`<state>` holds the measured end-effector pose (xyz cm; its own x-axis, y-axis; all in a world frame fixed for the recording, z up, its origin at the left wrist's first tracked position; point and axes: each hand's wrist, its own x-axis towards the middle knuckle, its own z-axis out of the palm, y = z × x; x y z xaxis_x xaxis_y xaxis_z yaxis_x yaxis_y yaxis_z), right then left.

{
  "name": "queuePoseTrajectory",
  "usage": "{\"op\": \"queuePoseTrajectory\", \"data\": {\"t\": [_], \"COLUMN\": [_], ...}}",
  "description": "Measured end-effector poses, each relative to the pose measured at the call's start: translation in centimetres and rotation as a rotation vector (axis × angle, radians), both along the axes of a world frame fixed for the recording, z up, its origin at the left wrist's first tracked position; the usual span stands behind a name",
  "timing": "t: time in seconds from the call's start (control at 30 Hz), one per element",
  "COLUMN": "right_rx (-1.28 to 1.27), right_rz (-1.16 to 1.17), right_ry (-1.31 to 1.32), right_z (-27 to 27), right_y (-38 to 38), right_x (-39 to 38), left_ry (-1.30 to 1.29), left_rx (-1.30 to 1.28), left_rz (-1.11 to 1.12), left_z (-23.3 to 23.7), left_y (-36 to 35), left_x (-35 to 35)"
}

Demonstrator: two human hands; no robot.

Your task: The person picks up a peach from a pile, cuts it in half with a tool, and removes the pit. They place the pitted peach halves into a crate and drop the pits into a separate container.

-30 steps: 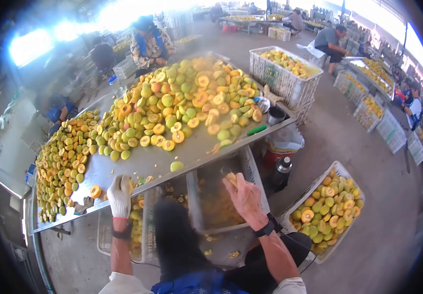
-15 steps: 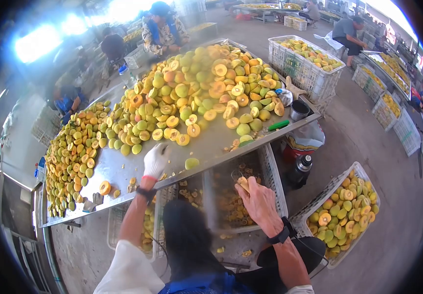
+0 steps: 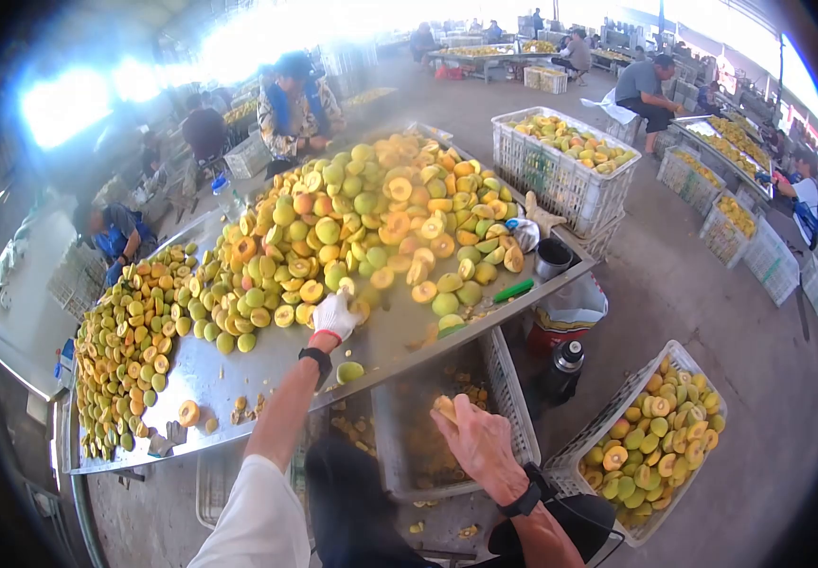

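- On the far left, a long row of small fruit [image 3: 125,331] lies along the metal table [image 3: 229,374].
- The left hand [image 3: 336,314], in a white glove, is stretched out across the table. It rests on the near edge of the big heap of fruit [image 3: 371,218].
- I think the step here is picking one fruit from the heap. The glove hides the fingers, so I cannot tell if they are apart or closed on a fruit.
- To lift one out, the fingers would have to close on just one fruit and not knock the others down.
- One green fruit [image 3: 350,371] lies alone, just near of the glove, close to the table edge.
- The right hand [image 3: 475,440] is bare. It hangs over the crate [image 3: 508,398] under the table, with its fingers closed on a yellow piece [image 3: 444,407].
- I cannot tell if that piece is fruit, a tool, or both.
- A green handle [image 3: 513,290] lies on the table to the right, and a dark flask [image 3: 565,364] stands on the floor.
- Further right, a white crate of fruit [image 3: 655,435] sits on the floor.
- The person's dark lap hides the floor below, and the far end is lost in bright glare.
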<state>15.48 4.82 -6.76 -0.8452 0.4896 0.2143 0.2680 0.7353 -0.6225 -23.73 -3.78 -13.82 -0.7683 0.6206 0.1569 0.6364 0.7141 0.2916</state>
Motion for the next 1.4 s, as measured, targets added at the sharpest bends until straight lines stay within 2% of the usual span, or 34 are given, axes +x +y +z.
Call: {"op": "queuePoseTrajectory", "data": {"t": [0.07, 0.1, 0.17, 0.27, 0.33, 0.47, 0.6, 0.67, 0.8, 0.9, 0.93, 1.03, 1.07, 1.4], "right_rx": [-0.012, -0.018, -0.035, -0.050, -0.061, -0.164, -0.289, -0.329, -0.250, -0.219, -0.217, -0.204, -0.198, -0.216], "right_rz": [-0.001, -0.001, -0.001, 0.013, 0.026, 0.028, 0.031, 0.025, 0.006, 0.003, 0.001, -0.021, -0.026, -0.075], "right_ry": [0.041, 0.063, 0.101, 0.184, 0.252, 0.366, 0.408, 0.386, 0.397, 0.291, 0.282, 0.213, 0.207, 0.174], "right_z": [0.1, 0.3, 0.8, 1.5, 2.0, 2.5, 2.5, 3.0, 2.0, 1.3, 1.1, 1.2, 1.1, 0.7], "right_y": [-0.1, -0.1, -0.2, -0.3, -0.7, -1.2, -1.3, -1.4, -1.0, -0.4, -0.4, -0.4, -0.3, -1.9], "right_x": [0.4, 0.6, 1.0, 1.2, 1.3, 1.1, 1.4, 1.4, 1.0, 0.6, 0.4, -0.2, -0.4, -1.6], "left_ry": [-0.062, 0.020, -0.186, -0.632, -0.793, -0.880, -1.132, -1.285, -1.329, -1.443, -1.554, -1.600, -1.544, -1.402], "left_rx": [0.060, 0.135, 0.372, 0.626, 0.735, 0.806, 0.990, 1.076, 1.012, 1.163, 1.208, 1.200, 1.209, 1.327], "left_rz": [-0.014, -0.017, -0.105, -0.072, -0.087, -0.214, -0.236, -0.196, -0.399, -0.351, -0.357, -0.365, -0.394, -0.390], "left_z": [0.7, 0.7, 3.3, 7.1, 8.9, 12.0, 11.5, 12.7, 10.0, 8.7, 9.1, 7.5, 7.1, 7.8], "left_y": [-0.4, -0.5, -1.0, -1.9, -2.7, -3.7, -3.3, -2.5, -1.7, -0.5, -0.9, -0.2, -0.1, 0.1], "left_x": [1.5, 2.5, 5.8, 11.2, 14.0, 18.1, 20.4, 22.7, 23.2, 24.3, 24.9, 24.5, 24.4, 25.1]}}
